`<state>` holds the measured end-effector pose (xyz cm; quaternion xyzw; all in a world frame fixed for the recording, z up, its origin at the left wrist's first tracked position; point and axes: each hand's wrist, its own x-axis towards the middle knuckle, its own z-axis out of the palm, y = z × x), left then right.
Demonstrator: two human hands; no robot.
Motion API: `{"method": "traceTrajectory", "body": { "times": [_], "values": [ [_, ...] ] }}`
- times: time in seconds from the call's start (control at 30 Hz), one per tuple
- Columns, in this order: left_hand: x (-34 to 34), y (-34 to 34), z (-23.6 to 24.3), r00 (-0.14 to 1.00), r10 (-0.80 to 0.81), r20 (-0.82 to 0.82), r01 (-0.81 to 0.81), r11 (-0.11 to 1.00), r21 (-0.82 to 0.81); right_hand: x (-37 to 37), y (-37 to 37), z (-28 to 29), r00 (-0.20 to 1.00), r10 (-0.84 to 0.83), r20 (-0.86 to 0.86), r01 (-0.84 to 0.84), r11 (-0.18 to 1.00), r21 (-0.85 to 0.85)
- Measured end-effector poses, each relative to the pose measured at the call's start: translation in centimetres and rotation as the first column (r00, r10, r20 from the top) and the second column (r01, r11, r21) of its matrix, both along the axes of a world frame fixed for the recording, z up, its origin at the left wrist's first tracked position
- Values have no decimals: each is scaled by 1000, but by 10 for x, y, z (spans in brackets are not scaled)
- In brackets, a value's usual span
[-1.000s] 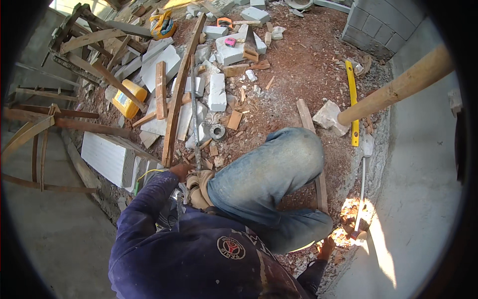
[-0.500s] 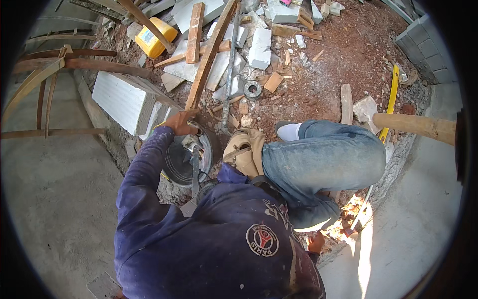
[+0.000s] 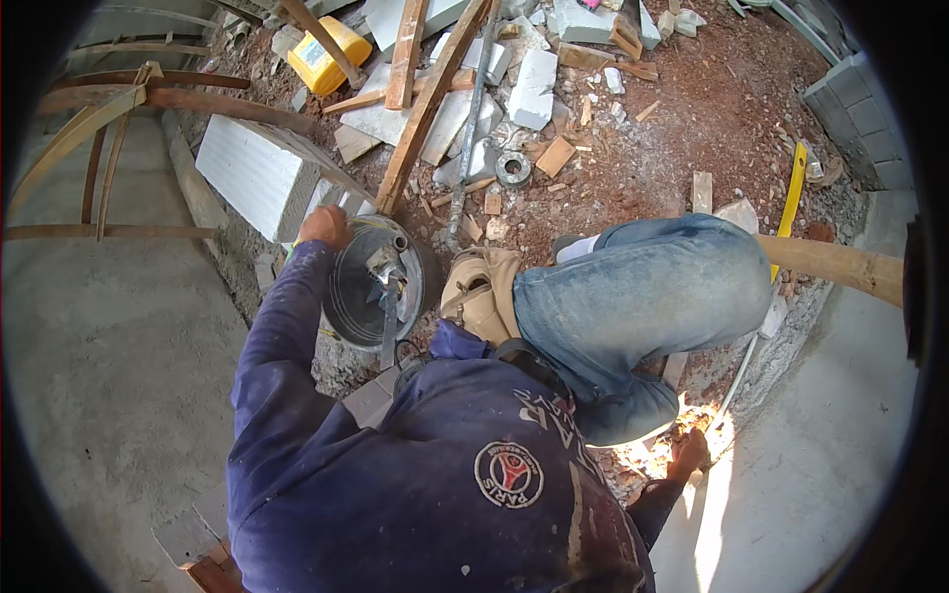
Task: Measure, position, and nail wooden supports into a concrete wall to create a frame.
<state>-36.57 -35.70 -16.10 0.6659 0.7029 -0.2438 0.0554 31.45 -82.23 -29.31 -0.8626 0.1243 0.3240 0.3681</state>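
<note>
My left hand (image 3: 326,228) is a closed fist at the far-left rim of a black bucket (image 3: 339,314), beside a white block. Its fingers curl under, so what they grip, if anything, is hidden. Inside the bucket are a grey metal tool with a flat blade (image 3: 390,308) and a short pipe-like piece (image 3: 399,243). Down by the wall at the lower right, my right hand (image 3: 689,455) closes round the near end of a thin pale rod (image 3: 735,386). Bright sunlight falls on the debris around it.
A large white block (image 3: 247,183) stands left of the bucket. Ahead lean a long wooden plank (image 3: 435,104) and a metal pipe (image 3: 472,124), among rubble. A yellow jerrycan (image 3: 329,57) lies far left. At right are a yellow level (image 3: 794,193) and a wooden pole (image 3: 835,265).
My left hand has drawn back from over the bucket to its left rim, fingers curling in. My right hand has reached forward and right onto the rod's near end.
</note>
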Motion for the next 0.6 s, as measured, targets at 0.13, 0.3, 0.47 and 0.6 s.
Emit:
{"method": "traceTrajectory", "body": {
  "times": [0.13, 0.3, 0.47, 0.6],
  "values": [
    [50, -1, 67, 944, 262, 200, -181, 920, -348, 36, -44, -53, 974, 102, 204, -118, 991, 66],
    [75, -49, 71, 954, 87, 286, -80, 996, -37, 19, 6, -33, 857, 397, 328, -424, 906, 10],
    [121, -34, 113, 913, -4, 408, -11, 999, 35, 61, 34, 18, 777, 505, 376, -531, 847, -41],
    [160, -16, 146, 878, -119, 464, 87, 992, 91, 69, 71, 66, 760, 524, 385, -528, 843, -105]
  ]
}}
